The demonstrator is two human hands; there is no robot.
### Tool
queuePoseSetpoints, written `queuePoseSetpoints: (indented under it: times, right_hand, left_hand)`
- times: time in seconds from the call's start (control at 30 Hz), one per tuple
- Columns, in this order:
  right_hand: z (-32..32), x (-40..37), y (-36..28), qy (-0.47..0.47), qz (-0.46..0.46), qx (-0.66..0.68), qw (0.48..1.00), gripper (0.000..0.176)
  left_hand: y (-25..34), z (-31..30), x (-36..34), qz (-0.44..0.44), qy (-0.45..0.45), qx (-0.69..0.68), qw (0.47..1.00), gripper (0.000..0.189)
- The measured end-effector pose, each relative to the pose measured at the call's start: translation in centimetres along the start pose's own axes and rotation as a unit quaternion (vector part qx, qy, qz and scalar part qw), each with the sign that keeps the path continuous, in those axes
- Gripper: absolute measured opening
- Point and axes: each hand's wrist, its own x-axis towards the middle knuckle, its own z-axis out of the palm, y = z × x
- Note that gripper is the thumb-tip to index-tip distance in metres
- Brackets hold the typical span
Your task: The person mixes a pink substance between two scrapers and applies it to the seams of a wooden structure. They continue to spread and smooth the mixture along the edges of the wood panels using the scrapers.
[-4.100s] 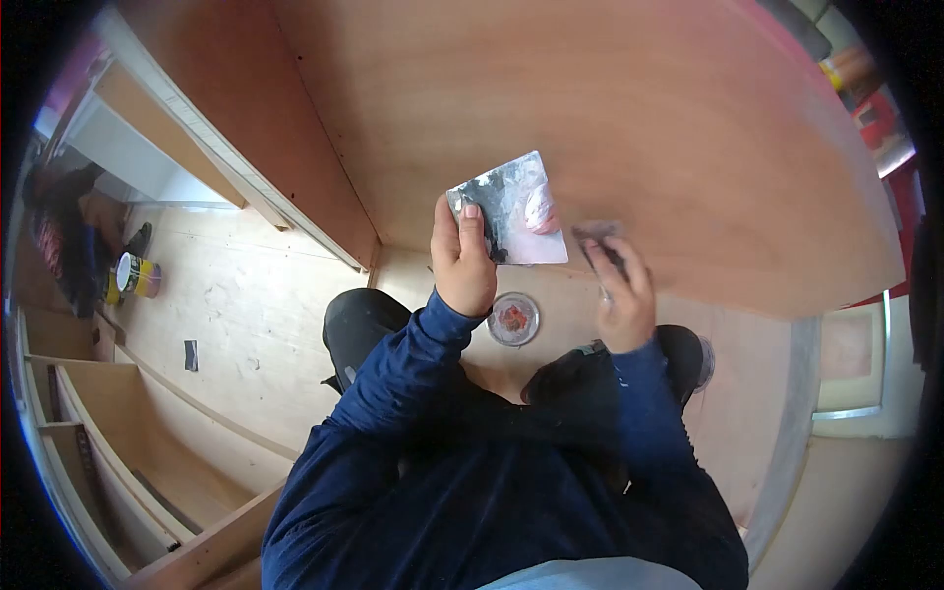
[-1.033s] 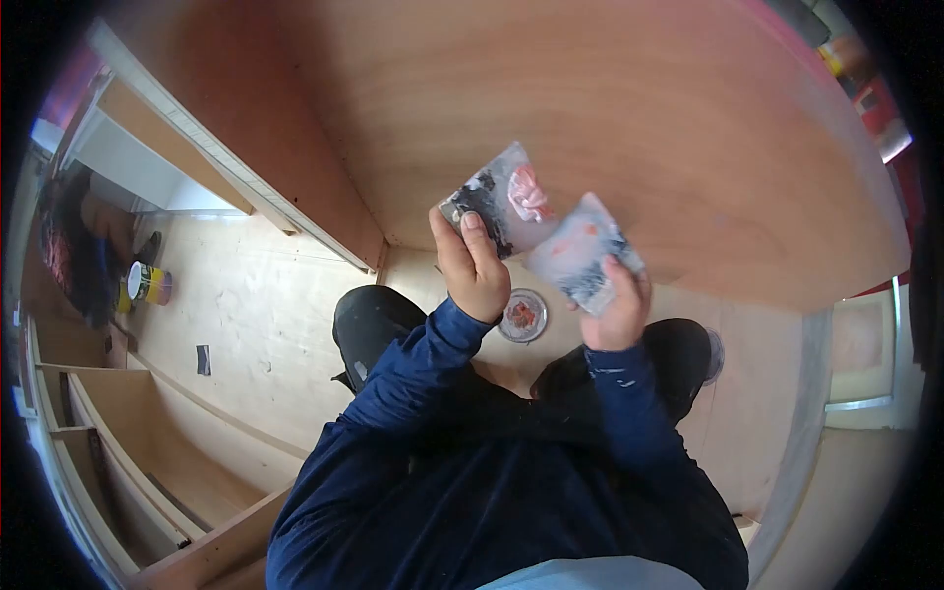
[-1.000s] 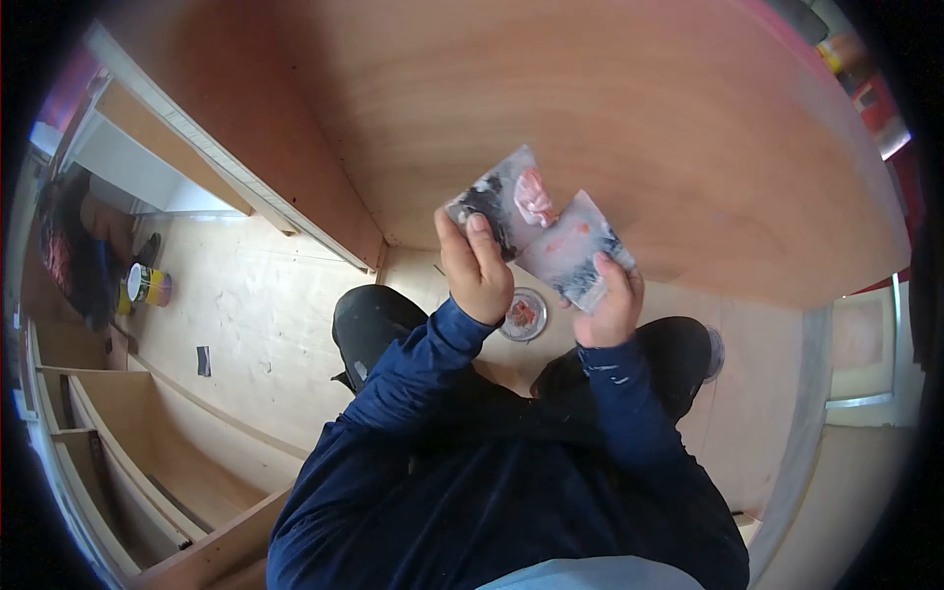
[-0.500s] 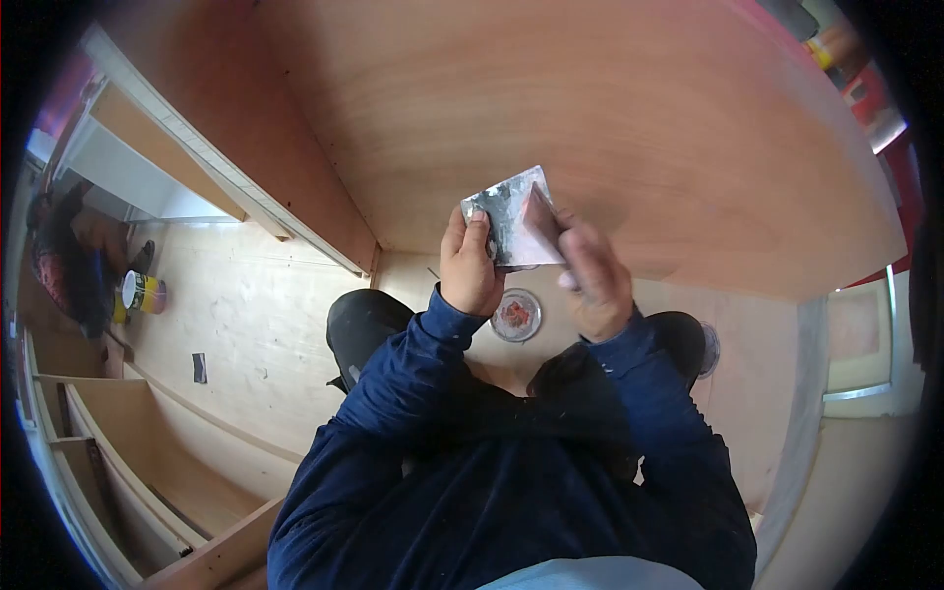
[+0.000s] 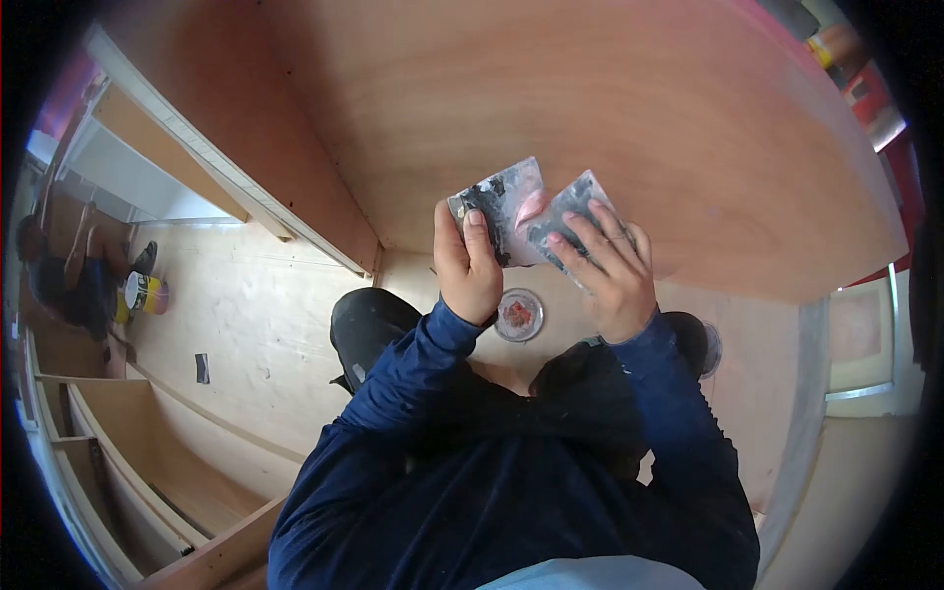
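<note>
My left hand (image 5: 468, 261) grips a flat, square putty plate (image 5: 509, 202) smeared with dark and whitish filler, thumb on top. In my right hand (image 5: 615, 270) is a grey putty scraper (image 5: 575, 211), its blade stained, with my fingers spread across its face. A pinkish lump of putty (image 5: 532, 208) sits at the plate's right edge, touching the scraper's left side. Below the hands, a round clear lid (image 5: 518, 317) with reddish putty on it lies on the floor between my knees.
A large wooden panel (image 5: 551, 88) rises in front, joined to an upright board (image 5: 236, 128) at left. Another person (image 5: 79, 275) crouches far left beside a yellow-labelled bucket (image 5: 147, 293). A wooden frame with compartments (image 5: 167, 442) stands lower left; a dark scrap (image 5: 202, 368) lies on the floor.
My right hand has turned the scraper over to lie flatter, with the fingers across its face. The pink putty now shows at the plate's edge. The other person at left has shifted posture.
</note>
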Motion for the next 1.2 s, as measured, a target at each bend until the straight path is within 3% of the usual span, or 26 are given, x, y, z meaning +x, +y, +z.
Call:
queuePoseSetpoints:
  times: [0.03,0.07,0.1,0.27,0.33,0.37,0.47,0.6,0.67,0.7,0.73,0.77,0.8,0.87,1.0,1.07,1.13,1.17,1.2]
  right_hand:
    - [-0.5,0.2,0.0,-0.011,-0.013,0.013,1.000,0.038]
    - [-1.0,0.7,0.1,-0.022,-0.031,0.027,0.999,0.038]
    - [-1.6,1.3,0.1,0.020,-0.039,0.074,0.996,0.037]
    - [-0.3,1.9,0.7,-0.009,-0.026,0.042,0.999,0.043]
    - [-0.6,2.1,-0.1,0.042,-0.013,0.142,0.989,0.051]
    - [0.6,1.4,0.0,0.041,-0.012,0.143,0.989,0.051]
    - [3.1,0.0,0.1,0.047,-0.008,0.155,0.987,0.053]
    - [3.7,-2.1,1.3,0.040,0.070,0.194,0.978,0.042]
    - [4.2,-4.1,3.0,-0.004,0.247,0.362,0.899,0.033]
    - [4.1,-4.3,2.8,-0.006,0.243,0.363,0.899,0.033]
    - [3.8,-4.7,2.3,0.078,0.330,0.486,0.806,0.030]
    - [3.6,-4.8,1.3,0.161,0.409,0.588,0.679,0.029]
    - [3.6,-4.8,0.4,0.161,0.409,0.588,0.679,0.029]
    - [4.0,-4.5,-1.4,0.204,0.460,0.655,0.563,0.035]
    - [5.9,-3.8,-2.9,0.214,0.522,0.626,0.538,0.034]
    - [6.1,-3.5,-2.7,0.208,0.520,0.631,0.536,0.032]
    - [7.3,-4.1,-1.6,0.176,0.445,0.395,0.784,0.032]
    - [6.5,-3.1,-1.0,0.180,0.445,0.393,0.784,0.032]
    - [4.8,-1.6,-0.4,0.199,0.363,0.297,0.860,0.033]
  left_hand:
    - [-1.2,0.0,0.5,0.060,-0.011,0.000,0.998,0.014]
    - [-0.8,0.1,0.7,0.061,-0.007,-0.001,0.998,0.014]
    - [-0.3,-0.1,0.5,0.046,-0.022,0.005,0.999,0.014]
    - [0.4,0.3,0.1,0.017,-0.027,-0.005,0.999,0.016]
    - [-0.6,-0.4,0.2,-0.064,-0.056,-0.014,0.996,0.026]
    - [-0.3,0.0,0.2,-0.108,-0.056,-0.136,0.983,0.024]
    - [-0.3,0.2,0.2,-0.143,-0.045,-0.218,0.964,0.022]
    - [-1.4,0.0,0.5,-0.101,0.001,-0.201,0.974,0.023]
    - [-1.0,-1.2,0.9,-0.043,-0.017,-0.100,0.994,0.017]
    - [-0.4,-1.0,0.7,-0.020,0.008,-0.055,0.998,0.016]
    - [-0.3,-0.8,0.6,-0.020,0.013,-0.056,0.998,0.016]
    - [-0.2,-0.5,0.4,-0.014,0.038,-0.051,0.998,0.015]
    - [-0.3,-0.1,0.4,-0.005,0.062,-0.047,0.997,0.015]
    - [-0.5,0.5,0.2,0.041,0.066,-0.041,0.996,0.014]
    - [-0.5,0.5,-1.0,0.094,0.034,0.000,0.995,0.014]
    - [-0.7,0.4,-1.6,0.126,0.015,0.033,0.991,0.014]
    - [-0.7,0.7,-2.4,0.239,0.002,0.123,0.963,0.014]
    - [-0.8,-0.1,-2.8,0.187,-0.054,0.140,0.971,0.013]
    - [-0.8,-0.2,-2.6,0.189,-0.056,0.137,0.971,0.013]
